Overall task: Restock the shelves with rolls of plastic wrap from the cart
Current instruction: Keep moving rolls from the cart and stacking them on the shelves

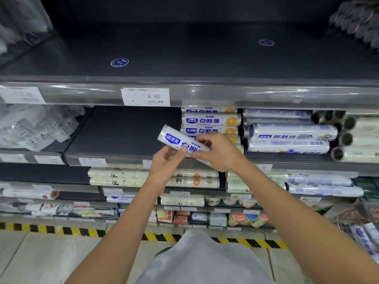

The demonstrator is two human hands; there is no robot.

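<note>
Grasp on a tilted plastic wrap roll (178, 140) was shared by the left hand (167, 161) and the right hand (218, 153), before the shelf (123, 130), beside stacked rolls (211, 120).

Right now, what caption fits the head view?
A tilted roll held by left hand and right hand before the shelf, near the stack.

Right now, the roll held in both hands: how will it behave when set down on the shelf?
The roll is a round cylinder, so it will probably roll on the flat shelf unless butted against the stack. Its glossy film looks slippery. It lies straight between the left hand and right hand, so likely stiff.
</note>
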